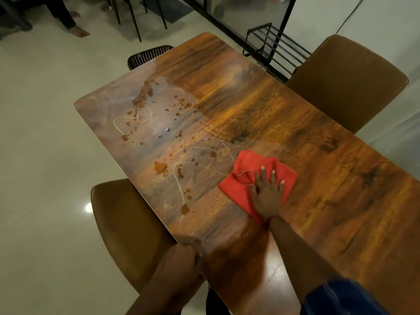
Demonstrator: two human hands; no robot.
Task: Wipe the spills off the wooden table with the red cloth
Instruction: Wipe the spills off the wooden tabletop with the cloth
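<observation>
A long wooden table [295, 123] fills the view. Brownish spill drops and puddles [159, 114] are scattered over its far left part, with more blotches [161, 167] along the left edge nearer to me. The red cloth [244, 176] lies crumpled on the table's middle. My right hand [268, 196] presses flat on the cloth, fingers spread. My left hand [181, 258] grips the table's near left edge.
A tan padded chair [127, 223] stands at the left side, another tan chair [347, 80] at the right. A black mesh chair back [147, 56] sits at the far end. A black metal rack [272, 46] stands beyond. A person's feet [78, 30] show far left.
</observation>
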